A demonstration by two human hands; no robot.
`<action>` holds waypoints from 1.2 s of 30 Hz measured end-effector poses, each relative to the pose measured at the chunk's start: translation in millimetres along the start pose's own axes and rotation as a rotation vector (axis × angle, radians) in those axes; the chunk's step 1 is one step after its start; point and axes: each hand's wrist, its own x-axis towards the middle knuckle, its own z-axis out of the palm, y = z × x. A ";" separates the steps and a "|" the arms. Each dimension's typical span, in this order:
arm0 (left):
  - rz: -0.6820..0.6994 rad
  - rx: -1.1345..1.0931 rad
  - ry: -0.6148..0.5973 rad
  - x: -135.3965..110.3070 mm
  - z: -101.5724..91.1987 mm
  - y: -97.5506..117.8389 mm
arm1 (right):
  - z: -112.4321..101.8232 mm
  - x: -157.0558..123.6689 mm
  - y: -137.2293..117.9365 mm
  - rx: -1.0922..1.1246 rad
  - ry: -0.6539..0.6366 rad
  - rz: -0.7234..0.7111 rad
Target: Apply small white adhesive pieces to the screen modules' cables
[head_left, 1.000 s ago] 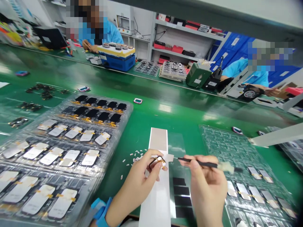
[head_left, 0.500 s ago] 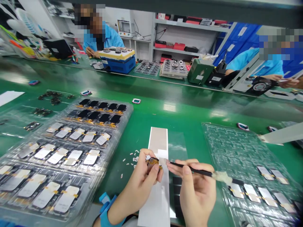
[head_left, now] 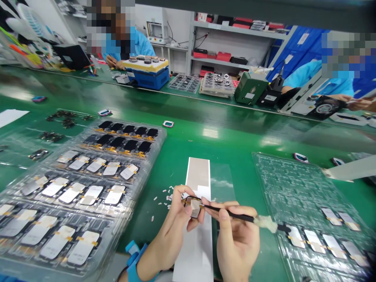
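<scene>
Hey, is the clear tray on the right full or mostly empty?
Mostly empty. The tray holds parts only in its near rows; the pockets farther back are bare.

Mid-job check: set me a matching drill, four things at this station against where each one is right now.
Things:
1. small screen module
2. thin black tool
3. white paper strip
4. blue wrist strap

Places:
A. flat on the green mat
B. gripped in the right hand
C. around the left wrist
D. pinched in the left hand

Pairs: 1-D, 2-B, 3-A, 4-C.
</scene>
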 end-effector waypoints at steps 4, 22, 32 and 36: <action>0.009 0.004 -0.001 -0.9 1.1 0.5 | 5.2 1.3 0.6 -0.006 0.045 -0.020; -0.007 0.132 0.069 -2.7 -0.3 -7.1 | 7.3 2.9 -0.8 -0.012 0.037 -0.053; 0.034 0.127 0.187 4.1 -1.1 -8.9 | 1.7 4.2 1.9 -0.006 0.213 -0.182; 0.058 0.392 0.204 -27.1 -1.4 8.7 | 5.1 4.4 1.2 -0.036 0.225 -0.295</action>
